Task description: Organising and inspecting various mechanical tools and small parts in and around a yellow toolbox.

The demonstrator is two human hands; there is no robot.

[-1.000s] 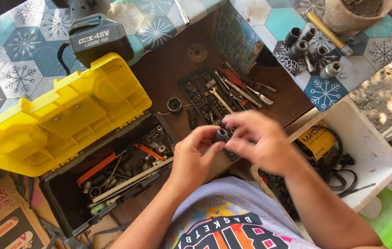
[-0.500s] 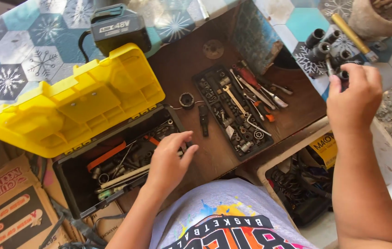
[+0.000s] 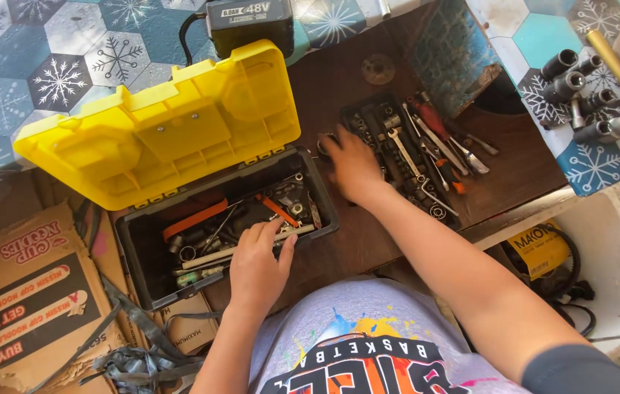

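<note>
- Flattened cardboard carton, lower left: brown, red-and-black printed panels.
- Yellow label, white bin at right; apparently on a package.
- Battery label, top: black, pale lettering.

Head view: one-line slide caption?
Left hand rests on the rim of the open yellow-lidded toolbox; right hand reaches into the black socket tray on the brown table.

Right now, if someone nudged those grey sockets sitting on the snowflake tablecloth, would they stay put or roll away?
The sockets look like solid metal, so probably heavy for their size. They are round cylinders lying on their sides, so a push would likely set them rolling. They lie near the edge of the tablecloth, so one might drop off. Being rigid, they should not bend or break.
</note>
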